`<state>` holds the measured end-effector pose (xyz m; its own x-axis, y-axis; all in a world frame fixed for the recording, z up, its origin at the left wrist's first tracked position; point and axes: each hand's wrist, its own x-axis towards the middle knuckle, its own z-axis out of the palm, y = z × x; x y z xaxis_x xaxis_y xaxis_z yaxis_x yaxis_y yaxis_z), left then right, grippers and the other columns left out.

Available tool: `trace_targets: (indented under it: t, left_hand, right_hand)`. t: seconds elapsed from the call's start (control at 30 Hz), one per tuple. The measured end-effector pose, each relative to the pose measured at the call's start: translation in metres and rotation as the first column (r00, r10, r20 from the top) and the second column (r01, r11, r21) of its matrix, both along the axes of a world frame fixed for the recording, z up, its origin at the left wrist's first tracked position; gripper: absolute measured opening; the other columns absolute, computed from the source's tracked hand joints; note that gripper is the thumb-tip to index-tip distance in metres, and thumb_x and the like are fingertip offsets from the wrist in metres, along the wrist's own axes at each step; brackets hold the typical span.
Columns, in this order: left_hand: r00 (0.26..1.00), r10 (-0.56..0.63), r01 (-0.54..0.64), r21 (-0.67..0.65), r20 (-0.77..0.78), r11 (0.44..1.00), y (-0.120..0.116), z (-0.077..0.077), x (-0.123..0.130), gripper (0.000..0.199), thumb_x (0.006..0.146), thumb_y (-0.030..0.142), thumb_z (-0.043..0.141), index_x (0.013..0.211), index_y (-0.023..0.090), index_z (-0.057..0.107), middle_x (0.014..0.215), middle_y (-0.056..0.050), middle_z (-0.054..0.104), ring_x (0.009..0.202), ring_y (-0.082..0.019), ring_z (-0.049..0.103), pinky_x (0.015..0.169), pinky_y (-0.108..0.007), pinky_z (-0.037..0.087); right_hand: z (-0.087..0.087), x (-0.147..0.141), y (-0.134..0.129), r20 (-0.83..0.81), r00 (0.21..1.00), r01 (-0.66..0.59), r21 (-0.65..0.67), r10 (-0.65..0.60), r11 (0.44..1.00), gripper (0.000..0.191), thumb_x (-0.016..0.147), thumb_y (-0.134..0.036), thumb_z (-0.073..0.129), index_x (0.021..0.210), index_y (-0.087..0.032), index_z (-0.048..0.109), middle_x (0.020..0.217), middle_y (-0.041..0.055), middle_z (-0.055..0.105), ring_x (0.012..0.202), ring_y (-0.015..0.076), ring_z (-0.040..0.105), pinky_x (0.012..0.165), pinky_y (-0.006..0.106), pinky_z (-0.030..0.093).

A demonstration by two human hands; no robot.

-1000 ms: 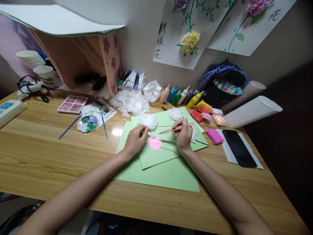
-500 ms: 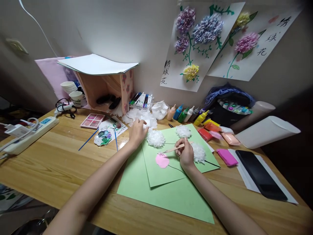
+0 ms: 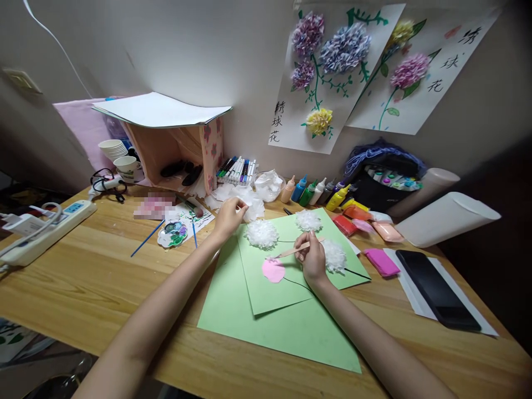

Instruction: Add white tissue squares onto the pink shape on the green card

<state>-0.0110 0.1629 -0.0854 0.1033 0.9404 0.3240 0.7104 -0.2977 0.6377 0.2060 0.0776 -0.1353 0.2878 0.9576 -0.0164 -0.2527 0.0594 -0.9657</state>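
Observation:
My right hand (image 3: 311, 259) grips a flat wooden stick (image 3: 293, 251), its tip at the upper edge of a pink clay disc (image 3: 273, 271) on the smaller green sheet (image 3: 260, 293). That sheet lies over a larger green sheet (image 3: 224, 310). Three fluffy white paper flowers rest on it: one at the left (image 3: 261, 234), one at the top (image 3: 308, 220) and one (image 3: 333, 255) beside my right hand. Beside the torn white paper (image 3: 253, 208), my left hand (image 3: 229, 218) has its fingertips pinched together; whatever is between them is too small to make out.
Paint bottles (image 3: 307, 194), markers (image 3: 238, 169) and a plastic bowl (image 3: 268, 185) line the back. Brushes and a paint palette (image 3: 172, 235) lie left, near a power strip (image 3: 50, 233). At right are clay packets (image 3: 381, 262), a black phone (image 3: 436, 289) and a white cylinder (image 3: 449, 220).
The fingers of my left hand have drawn together and lifted slightly off the torn paper. My right hand keeps its place with the stick. The whole view has shifted a little.

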Motion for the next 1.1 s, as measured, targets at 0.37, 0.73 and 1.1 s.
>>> trace_targets:
  t: [0.37, 0.73, 1.1]
  left_hand:
    - [0.751, -0.181, 0.457, -0.302, 0.635, 0.837, -0.055, 0.016, -0.002, 0.034, 0.078, 0.050, 0.061, 0.080, 0.017, 0.056, 0.073, 0.000, 0.057, 0.066, -0.010, 0.052, 0.065, -0.023, 0.044]
    - [0.696, -0.480, 0.717, -0.546, 0.533, 0.433, -0.080, 0.002, 0.012, 0.024, 0.079, 0.040, 0.063, 0.081, 0.016, 0.061, 0.072, -0.001, 0.063, 0.066, -0.012, 0.057, 0.061, -0.023, 0.043]
    - [0.816, -0.444, 0.577, -0.499, 0.370, 0.646, -0.073, -0.015, 0.012, 0.020, 0.078, 0.036, 0.061, 0.076, 0.017, 0.064, 0.065, 0.000, 0.062, 0.060, -0.013, 0.056, 0.055, -0.023, 0.040]
  right_hand:
    - [0.009, -0.003, -0.010, 0.107, 0.993, 0.025, 0.148, -0.041, 0.989, 0.051, 0.088, -0.057, 0.042, 0.057, -0.018, 0.051, 0.049, -0.0028, 0.048, 0.038, 0.0068, 0.040, 0.035, 0.020, 0.028]
    - [0.009, -0.003, -0.013, 0.174, 0.984, 0.000, 0.216, -0.038, 0.976, 0.051, 0.090, -0.056, 0.039, 0.057, -0.020, 0.050, 0.046, -0.0031, 0.047, 0.036, 0.0083, 0.040, 0.036, 0.022, 0.030]
    - [0.005, -0.005, -0.027, 0.655, 0.754, -0.294, 0.409, -0.054, 0.864, 0.044, 0.096, -0.044, 0.034, 0.065, -0.022, 0.056, 0.056, 0.0000, 0.056, 0.048, 0.0124, 0.050, 0.051, 0.027, 0.040]
